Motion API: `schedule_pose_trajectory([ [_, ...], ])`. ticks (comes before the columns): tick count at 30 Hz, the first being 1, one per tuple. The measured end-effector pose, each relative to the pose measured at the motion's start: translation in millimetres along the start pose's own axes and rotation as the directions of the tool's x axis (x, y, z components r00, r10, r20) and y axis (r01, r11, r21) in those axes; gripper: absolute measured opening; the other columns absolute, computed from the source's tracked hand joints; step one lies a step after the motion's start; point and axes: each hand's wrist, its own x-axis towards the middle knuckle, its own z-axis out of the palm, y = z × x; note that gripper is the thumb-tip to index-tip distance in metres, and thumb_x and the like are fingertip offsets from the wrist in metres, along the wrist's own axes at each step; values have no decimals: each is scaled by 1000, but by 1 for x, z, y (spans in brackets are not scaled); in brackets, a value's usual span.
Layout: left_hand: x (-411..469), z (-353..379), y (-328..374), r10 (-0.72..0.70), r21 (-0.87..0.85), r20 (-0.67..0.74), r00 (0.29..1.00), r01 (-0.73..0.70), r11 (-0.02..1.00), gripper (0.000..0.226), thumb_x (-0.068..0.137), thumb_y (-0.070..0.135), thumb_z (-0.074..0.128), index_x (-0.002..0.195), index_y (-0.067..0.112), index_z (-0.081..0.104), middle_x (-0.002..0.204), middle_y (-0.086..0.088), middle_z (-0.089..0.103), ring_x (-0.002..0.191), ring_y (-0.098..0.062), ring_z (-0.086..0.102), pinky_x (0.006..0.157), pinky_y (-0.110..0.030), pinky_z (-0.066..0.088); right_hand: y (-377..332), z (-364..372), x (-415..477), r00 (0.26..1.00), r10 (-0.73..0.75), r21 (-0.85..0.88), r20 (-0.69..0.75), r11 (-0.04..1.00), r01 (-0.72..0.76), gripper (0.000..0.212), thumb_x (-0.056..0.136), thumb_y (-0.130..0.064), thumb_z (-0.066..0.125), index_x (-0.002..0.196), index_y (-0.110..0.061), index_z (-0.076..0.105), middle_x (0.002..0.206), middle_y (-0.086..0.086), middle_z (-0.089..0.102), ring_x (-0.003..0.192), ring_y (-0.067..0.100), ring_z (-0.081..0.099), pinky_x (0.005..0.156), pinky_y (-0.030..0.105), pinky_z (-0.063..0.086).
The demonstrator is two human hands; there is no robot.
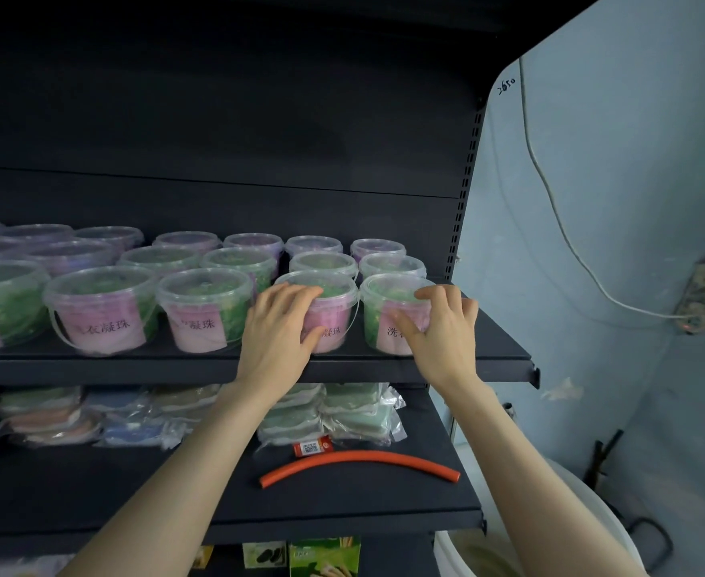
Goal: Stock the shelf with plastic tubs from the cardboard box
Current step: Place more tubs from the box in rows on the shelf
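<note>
The shelf (134, 368) carries tubs (101, 310) in three rows from near to far, clear with pink labels and green or purple contents, lids on. Both hands work at the right end of the near row. The left hand (278, 326) grips the second tub (334, 322) from the right, fingers curled over the near rim of its lid and thumb pressed to the label. The right hand (438, 326) holds the end tub (373, 318) the same way, fingers bent over the lid and thumb on the label. Both tubs stand upright on the shelf, just beside each other, near its front edge. The end tub sits close to the shelf's right corner. On the lower shelf (134, 493) lie stacked packets (355, 410) and, nearer, a curved orange hose (359, 460). To the right is a pale wall (613, 181) with a white cable (550, 202) hanging across it.
</note>
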Motion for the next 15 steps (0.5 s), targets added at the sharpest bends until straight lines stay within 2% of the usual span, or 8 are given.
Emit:
schedule_pose_trajectory([
  [2,0,-2,-1,-10,-43,7,1000,10,999,45,77,15,73,120,12,58,121,-6,58,116,-30,45,92,-40,40,1,-3,0,1000,-4,17,-6,1000,4,39,87,-38,63,115,-12,59,121,2,50,115,26,32,76,18,22],
  [5,1,-3,0,-48,-77,15,999,49,996,42,79,15,72,119,13,60,120,-6,55,115,-29,44,88,-38,41,2,-4,2,999,-21,-5,-34,1000,20,34,84,-40,67,108,-17,68,114,1,55,114,27,37,94,30,25],
  [7,2,-3,2,-64,-77,20,998,66,995,41,79,15,71,119,13,60,120,-8,54,115,-30,45,92,-42,39,-1,-4,6,999,-11,1,-35,1000,11,33,80,-44,69,102,-20,71,109,1,55,114,26,36,101,36,23],
  [9,1,-1,2,-63,-64,23,998,65,996,41,79,14,71,119,12,59,120,-8,55,116,-30,45,95,-44,37,-2,-3,8,999,-6,66,-36,998,8,31,78,-42,72,99,-19,72,105,3,54,112,27,37,100,38,29],
  [11,1,0,2,-69,-74,25,997,71,995,42,79,14,71,119,12,58,120,-8,54,117,-30,44,95,-42,37,1,-3,8,1000,-13,130,-9,991,14,26,81,-36,71,101,-19,72,105,1,51,113,27,35,91,31,33],
  [13,0,0,1,-76,-71,19,997,77,995,42,79,14,71,119,12,58,120,-8,54,118,-30,43,94,-41,38,5,-4,7,999,-30,136,29,990,26,24,84,-31,67,105,-21,71,109,1,49,115,26,33,86,25,31],
  [15,-1,1,3,-74,-55,15,997,75,996,43,78,12,71,118,10,57,120,-9,53,118,-32,43,93,-40,39,5,-5,8,999,-36,110,41,993,31,25,85,-32,66,107,-22,70,112,3,51,115,26,33,87,28,35],
])
